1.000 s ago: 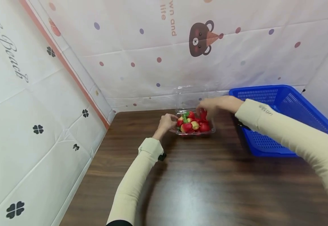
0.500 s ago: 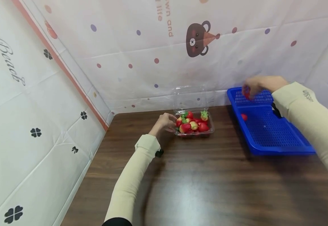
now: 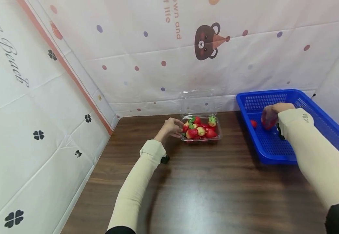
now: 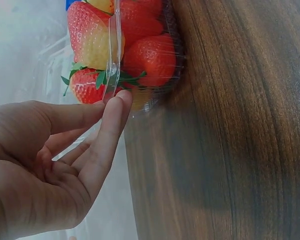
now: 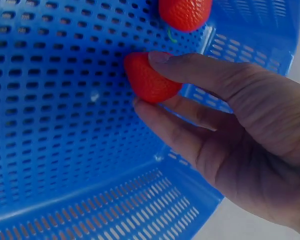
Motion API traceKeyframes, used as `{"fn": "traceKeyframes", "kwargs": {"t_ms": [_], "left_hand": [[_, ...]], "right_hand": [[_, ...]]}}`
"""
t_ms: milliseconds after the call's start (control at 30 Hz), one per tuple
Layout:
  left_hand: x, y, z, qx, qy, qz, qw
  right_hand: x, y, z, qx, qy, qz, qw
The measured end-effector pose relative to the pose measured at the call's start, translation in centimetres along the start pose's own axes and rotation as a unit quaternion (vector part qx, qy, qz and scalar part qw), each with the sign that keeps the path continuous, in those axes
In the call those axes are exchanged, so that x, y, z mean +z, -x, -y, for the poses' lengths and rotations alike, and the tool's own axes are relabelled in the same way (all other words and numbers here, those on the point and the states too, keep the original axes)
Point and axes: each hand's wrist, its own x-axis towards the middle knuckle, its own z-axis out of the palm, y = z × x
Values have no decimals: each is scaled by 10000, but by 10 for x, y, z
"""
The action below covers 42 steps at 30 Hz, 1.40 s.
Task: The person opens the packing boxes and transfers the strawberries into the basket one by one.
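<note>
Strawberries (image 3: pixel 191 133) fill a clear plastic box (image 3: pixel 202 139) near the back of the table. My left hand (image 3: pixel 173 126) is at the box's left side; in the left wrist view its thumb and fingertips pinch the rim (image 4: pixel 112 75). Inside the blue basket (image 3: pixel 258 146) on the right is my right hand (image 3: pixel 273 114). Seen from the right wrist, thumb and fingers hold a red strawberry (image 5: pixel 151 80) low over the perforated floor; whether it touches the floor I cannot tell. Another strawberry (image 5: pixel 186 12) lies close by in the basket.
The box's clear lid (image 3: pixel 198 101) stands raised behind it, against the patterned wall sheet (image 3: pixel 146 84). Brown wooden table (image 3: pixel 198 182) extends in front of box and basket. A second sheet (image 3: pixel 41 159) hangs along the left edge.
My right hand has gone from the plastic box across to the blue basket with a strawberry, then down inside it. My left hand has stayed at the box.
</note>
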Motion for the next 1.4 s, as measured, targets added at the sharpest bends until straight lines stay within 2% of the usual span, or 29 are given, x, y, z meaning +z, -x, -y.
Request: {"fn": "traceKeyframes", "kwargs": {"t_ms": [133,333,500,567,633,700,733,800,900,967,1067,1200,1400], "left_hand": [[-1,2,0,-70,24,26,10000],[0,2,-1,-19,20,19,10000],[2,1,1,-47,10,-9,10000],[3,0,2,-81,66,30,9999],[2,1,3,-93,102,29,9999],[0,1,4,-96,137,1,9999],[-1,2,4,-87,135,-7,9999],[-2,1,4,-73,136,2,9999],[-2,-1,3,-93,167,97,9998],[-4,0,3,-136,169,115,9997],[-5,0,1,-240,183,163,9994],[-7,-3,1,-376,272,315,9984],[-11,-6,-1,-466,416,450,9970]], "right_hand": [[3,-2,7,-69,221,132,9996],[3,-1,19,-104,-299,454,9985],[-9,4,29,-140,230,71,9996],[-19,7,40,-194,328,-158,9991],[-29,10,57,-418,444,-452,9971],[-38,13,83,-756,751,-837,9908],[-41,13,97,-1055,1016,-1004,9841],[-42,11,124,-1593,1569,-1374,9649],[-33,0,160,-2346,2053,-1606,9365],[-17,-12,181,-2645,2104,-1576,9278],[10,-28,203,-2791,2200,-1334,9251],[35,-42,217,-2469,2656,-962,9269],[49,-46,220,-2142,3298,-1086,9130]]}}
